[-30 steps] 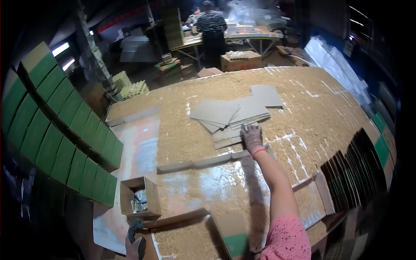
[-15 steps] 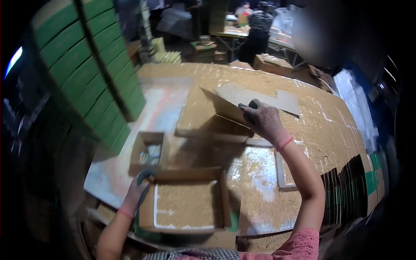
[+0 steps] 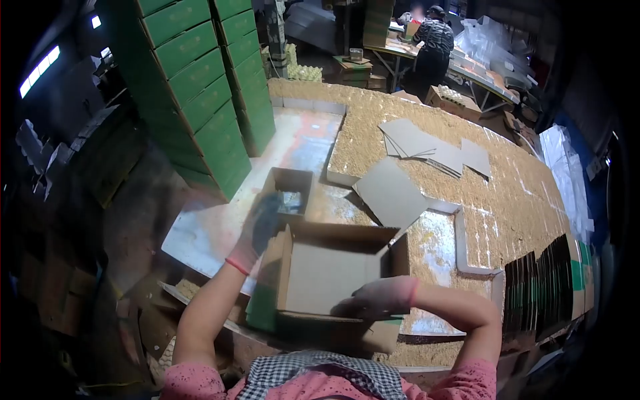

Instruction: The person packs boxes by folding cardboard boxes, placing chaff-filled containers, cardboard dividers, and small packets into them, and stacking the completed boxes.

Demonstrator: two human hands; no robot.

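No legible txt. Open box point(image 3: 343, 236), 6 o'clock: nil readable. Green boxes point(image 3: 192, 83), 10–11 o'clock: any marks too faint. Pkts point(image 3: 291, 200), approx. 9 o'clock: too small/blurry.

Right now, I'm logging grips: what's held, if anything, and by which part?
It cannot be told: the left hand is blurred near the larger box, the right hand over the card inside it, grip unclear.
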